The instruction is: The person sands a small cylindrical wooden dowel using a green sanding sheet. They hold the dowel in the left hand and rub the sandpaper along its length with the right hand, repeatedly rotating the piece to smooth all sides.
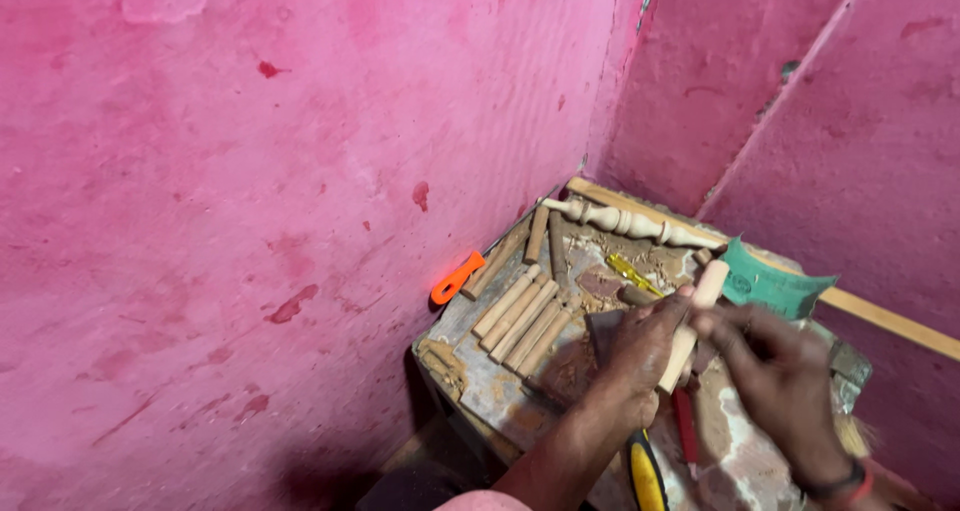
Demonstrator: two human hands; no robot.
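A short pale wooden dowel (692, 326) is held tilted above the desk (480, 381), pinched between both hands. Left hand (640, 346) fingers are closed around its lower half; right hand (770, 366) fingers are closed on its upper end. A row of similar dowels (520, 316) lies just left on the desk. A turned spindle (630, 223) and green sandpaper (770, 286) lie behind.

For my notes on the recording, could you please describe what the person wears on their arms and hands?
Both forearms are bare, with no sleeves or gloves. The right hand has a dark band with a red one beside it at the wrist. The left hand wears nothing visible.
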